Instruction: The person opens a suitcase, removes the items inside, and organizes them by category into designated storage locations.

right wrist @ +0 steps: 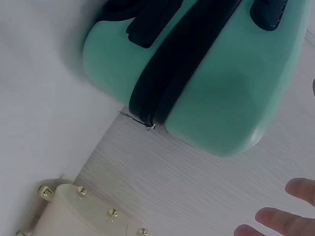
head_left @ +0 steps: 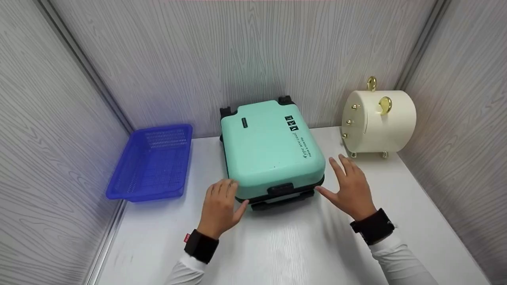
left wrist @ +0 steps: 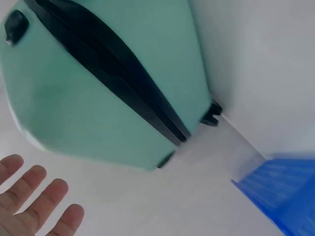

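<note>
Suitcase (head_left: 269, 148): mint, black-trimmed, just ahead of left hand (head_left: 219, 206) and right hand (head_left: 351, 190)
Hands: open wide, empty

Open passage between basket (head_left: 156, 195) and suitcase (head_left: 269, 146), wall (head_left: 253, 51) behind, cream drum (head_left: 390, 130) blocking right.

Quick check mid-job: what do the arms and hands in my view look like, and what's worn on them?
Both the left hand and right hand are ungloved. Each wrist wears a wide, boxy black band, left and right; a small red tag sticks out from the left one. Long white fabric sleeves, left and right, cover the forearms. I see no cables.
</note>
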